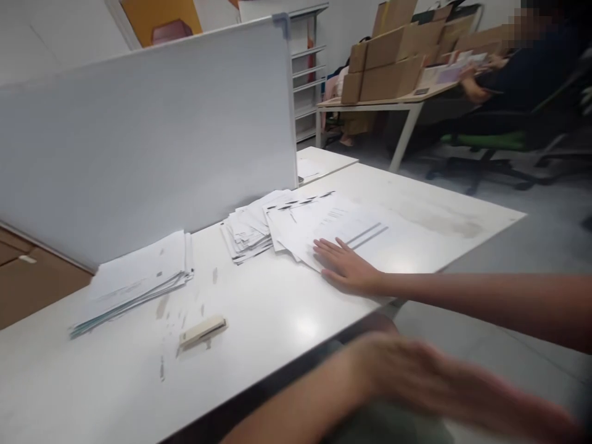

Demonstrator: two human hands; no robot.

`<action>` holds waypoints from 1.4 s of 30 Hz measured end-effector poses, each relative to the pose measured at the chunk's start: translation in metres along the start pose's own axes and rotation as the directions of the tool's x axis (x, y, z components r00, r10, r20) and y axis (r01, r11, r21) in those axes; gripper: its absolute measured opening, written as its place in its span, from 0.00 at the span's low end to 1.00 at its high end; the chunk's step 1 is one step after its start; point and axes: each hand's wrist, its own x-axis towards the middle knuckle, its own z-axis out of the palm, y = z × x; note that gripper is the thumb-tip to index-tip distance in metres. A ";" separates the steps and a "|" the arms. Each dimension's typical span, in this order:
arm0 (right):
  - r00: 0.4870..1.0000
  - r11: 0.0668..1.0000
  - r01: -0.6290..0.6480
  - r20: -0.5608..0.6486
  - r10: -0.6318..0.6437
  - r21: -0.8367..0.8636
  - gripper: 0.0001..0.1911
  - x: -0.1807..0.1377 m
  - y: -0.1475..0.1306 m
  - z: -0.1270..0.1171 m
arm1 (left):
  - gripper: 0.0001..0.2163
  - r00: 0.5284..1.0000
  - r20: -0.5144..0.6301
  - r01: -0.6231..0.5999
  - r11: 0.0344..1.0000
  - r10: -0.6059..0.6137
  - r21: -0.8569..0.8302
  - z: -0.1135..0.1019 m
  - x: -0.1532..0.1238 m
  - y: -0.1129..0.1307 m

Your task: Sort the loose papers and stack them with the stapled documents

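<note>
My right hand [349, 268] lies flat with fingers spread on the lower edge of some loose printed sheets [330, 225] at the right of the white table. It is open and grips nothing. My left hand [444, 382] is in front of the table edge, stretched out to the right and blurred by motion. Its fingers look straight and together, and I see nothing held in it. Beside the loose sheets is an untidy pile of papers [247, 228]. A cream stapler [203, 332] rests on the table, far from both hands.
A neater paper stack [139, 274] sits at the left, near a brown cardboard box [37, 277]. A white divider panel [152, 135] stands along the back of the white table [259, 327]. Beyond, a person [522, 80] sits at another desk with cardboard boxes [393, 61].
</note>
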 end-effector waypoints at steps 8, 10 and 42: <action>0.878 0.925 -0.377 -0.338 0.340 -0.051 0.29 -0.009 0.001 -0.002 | 0.29 0.532 0.404 0.102 -0.416 -0.745 -0.903 0.069 0.019 -0.002; 0.769 0.847 -0.532 -0.416 0.485 0.005 0.31 -0.009 0.004 -0.002 | 0.30 0.589 0.435 0.112 -0.465 -0.681 -0.878 0.076 0.024 0.004; 0.961 0.977 -0.127 -0.222 0.163 0.169 0.26 0.026 -0.079 0.015 | 0.29 0.374 0.673 -0.742 -0.641 -0.638 -0.195 0.118 0.022 0.012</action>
